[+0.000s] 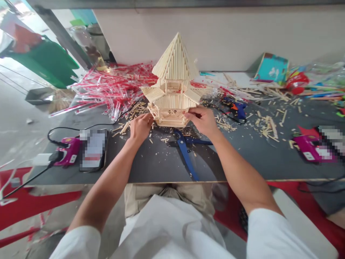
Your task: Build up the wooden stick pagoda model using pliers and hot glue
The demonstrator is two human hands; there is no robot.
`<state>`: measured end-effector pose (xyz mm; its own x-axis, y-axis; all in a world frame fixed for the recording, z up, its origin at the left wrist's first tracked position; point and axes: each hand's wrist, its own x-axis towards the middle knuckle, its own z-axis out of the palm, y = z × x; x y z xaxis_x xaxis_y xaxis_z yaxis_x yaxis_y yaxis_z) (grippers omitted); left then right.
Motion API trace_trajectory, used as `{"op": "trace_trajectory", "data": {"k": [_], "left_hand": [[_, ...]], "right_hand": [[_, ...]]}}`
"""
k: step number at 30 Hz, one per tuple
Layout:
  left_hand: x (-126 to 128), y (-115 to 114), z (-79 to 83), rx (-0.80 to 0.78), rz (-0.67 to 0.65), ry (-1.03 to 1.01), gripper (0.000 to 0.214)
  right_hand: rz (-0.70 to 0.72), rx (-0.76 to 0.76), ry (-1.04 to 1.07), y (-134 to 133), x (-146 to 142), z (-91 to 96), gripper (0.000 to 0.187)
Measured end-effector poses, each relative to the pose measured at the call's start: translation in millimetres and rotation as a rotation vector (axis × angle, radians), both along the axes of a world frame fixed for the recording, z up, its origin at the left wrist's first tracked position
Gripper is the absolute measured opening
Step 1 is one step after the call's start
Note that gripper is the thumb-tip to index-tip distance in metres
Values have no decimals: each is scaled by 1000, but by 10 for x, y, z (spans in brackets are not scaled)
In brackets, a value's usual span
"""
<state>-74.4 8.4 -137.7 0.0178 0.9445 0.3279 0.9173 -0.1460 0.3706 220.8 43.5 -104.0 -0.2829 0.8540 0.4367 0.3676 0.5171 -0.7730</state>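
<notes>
A small pagoda model (174, 100) built from pale wooden sticks stands upright on the dark table, with a pointed upper roof and a wider lower roof. My left hand (141, 126) closes on the left side of its railed base. On the right side of the base, the fingers of my right hand (202, 119) pinch the edge by the railing. Both sets of fingertips are partly hidden by the model. Just in front of it lies a pair of blue-handled cutters (184, 153), its handles spread.
Red-and-clear plastic wrappers (115, 84) heap at the back left. Stick offcuts (269, 126) litter the table (258, 154). A blue glue gun (239, 109) lies to the right. A phone (93, 149) and purple power strip (68, 151) sit at left, another purple strip (309, 148) at right.
</notes>
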Motion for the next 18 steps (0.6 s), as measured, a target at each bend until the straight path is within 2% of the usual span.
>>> {"op": "trace_trajectory", "data": {"k": [4,10,18], "left_hand": [[5,26,20,-66,-56,-132,22],[19,9,57,-69,-133,-64,24],[-37,-55,52,-14,-134,-62,21]], "right_hand": [[-67,31,-47,46,11,-87,39],[-77,56,-128,151,21,-263,39],[-172,92,-157,170,33,-283,40]]}}
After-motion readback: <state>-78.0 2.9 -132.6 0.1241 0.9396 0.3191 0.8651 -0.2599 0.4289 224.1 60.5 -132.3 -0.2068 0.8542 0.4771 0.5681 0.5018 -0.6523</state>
